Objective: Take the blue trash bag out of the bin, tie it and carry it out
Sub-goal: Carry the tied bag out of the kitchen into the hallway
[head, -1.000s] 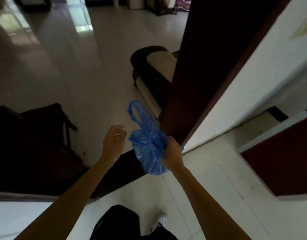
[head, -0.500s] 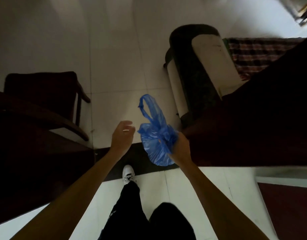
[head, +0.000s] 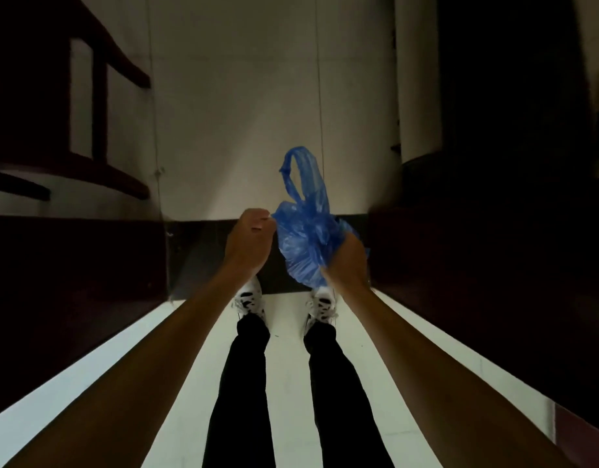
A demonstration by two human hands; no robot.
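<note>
Closer now, left hand point(head: 247, 243) curled beside blue trash bag point(head: 305, 238) held by right hand point(head: 347, 261); dark chair point(head: 98, 106) leftward.

Bag point(head: 305, 238) between both hands, above the shoes point(head: 249, 298).

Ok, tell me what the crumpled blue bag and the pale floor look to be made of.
Crumpled blue bag: thin plastic film, apparently; it is translucent, creased, with a limp handle loop. Pale floor: probably glazed tile, smooth with a soft sheen and thin straight joint lines.
</note>
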